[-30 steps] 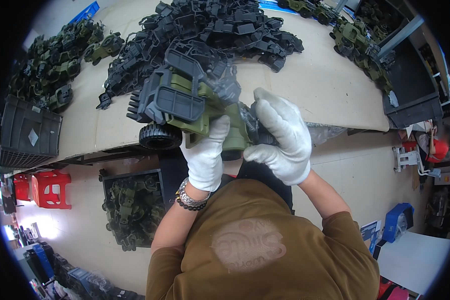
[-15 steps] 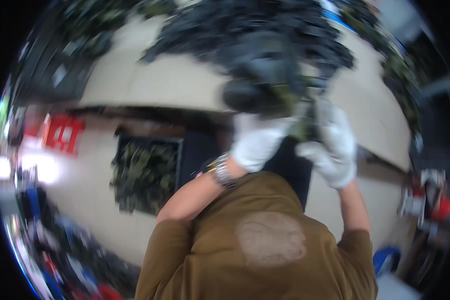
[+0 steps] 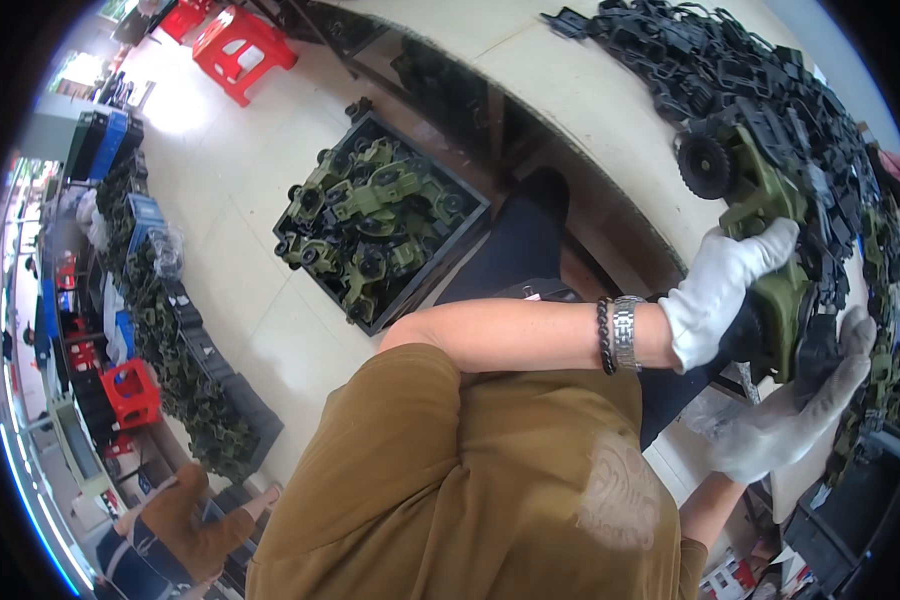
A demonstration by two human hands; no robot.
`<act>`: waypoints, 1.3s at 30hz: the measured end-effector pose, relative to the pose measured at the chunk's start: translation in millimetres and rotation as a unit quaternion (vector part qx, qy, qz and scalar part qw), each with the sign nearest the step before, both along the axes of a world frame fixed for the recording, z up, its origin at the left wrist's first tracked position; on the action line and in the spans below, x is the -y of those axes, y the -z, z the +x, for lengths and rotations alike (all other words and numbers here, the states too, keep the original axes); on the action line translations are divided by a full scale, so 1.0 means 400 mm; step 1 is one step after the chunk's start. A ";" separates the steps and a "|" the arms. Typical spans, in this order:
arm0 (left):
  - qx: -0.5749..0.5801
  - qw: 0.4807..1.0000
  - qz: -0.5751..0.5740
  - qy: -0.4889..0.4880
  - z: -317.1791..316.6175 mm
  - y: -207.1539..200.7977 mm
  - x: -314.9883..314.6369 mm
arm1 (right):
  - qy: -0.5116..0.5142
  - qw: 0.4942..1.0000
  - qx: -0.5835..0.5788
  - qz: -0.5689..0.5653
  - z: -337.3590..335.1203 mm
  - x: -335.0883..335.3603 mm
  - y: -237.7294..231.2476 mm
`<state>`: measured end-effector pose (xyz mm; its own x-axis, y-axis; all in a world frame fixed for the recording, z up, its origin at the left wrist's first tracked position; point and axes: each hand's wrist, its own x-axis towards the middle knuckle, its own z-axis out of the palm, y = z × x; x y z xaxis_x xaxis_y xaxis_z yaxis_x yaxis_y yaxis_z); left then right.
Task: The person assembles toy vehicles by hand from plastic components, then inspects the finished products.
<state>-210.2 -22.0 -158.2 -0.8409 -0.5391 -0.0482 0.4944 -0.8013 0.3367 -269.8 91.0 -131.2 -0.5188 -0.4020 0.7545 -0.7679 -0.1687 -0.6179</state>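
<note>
My left hand (image 3: 722,290), in a white glove, grips a green toy truck (image 3: 785,310) by its side. One black wheel (image 3: 705,166) shows at the truck's far end, and another is partly covered by my wrist and glove. My right hand (image 3: 795,425), gloved too, curves round a dark grey plastic piece (image 3: 819,345) at the truck's near end. Whether that piece is joined to the truck I cannot tell. Just beyond the truck, a heap of dark grey plastic parts (image 3: 735,65) lies on the pale table (image 3: 570,90).
To my left on the floor stands a black crate (image 3: 440,235) full of green toy trucks. Red stools (image 3: 240,50) stand farther off. A long row of green toy parts (image 3: 175,350) runs along the left. Another person (image 3: 185,525) sits at the lower left.
The view has swung left, bringing the crate and floor toward the middle. Both hands and the toy truck now appear farther right, and the picture is sharper.
</note>
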 end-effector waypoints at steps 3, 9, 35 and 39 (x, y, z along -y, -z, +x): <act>-0.029 0.962 0.240 0.127 0.026 -0.002 -0.018 | -0.050 0.981 -0.188 0.011 -0.009 0.048 0.036; 0.003 0.926 0.367 0.091 0.089 0.002 0.005 | -0.139 0.980 -0.135 0.034 0.015 0.128 0.023; 0.598 0.751 -0.097 -0.263 1.127 0.751 0.532 | 0.307 0.927 -0.152 0.150 -0.287 -0.145 0.050; 0.715 0.420 -0.446 -0.338 1.209 0.891 0.686 | 0.420 0.879 -0.140 0.174 -0.466 -0.254 0.073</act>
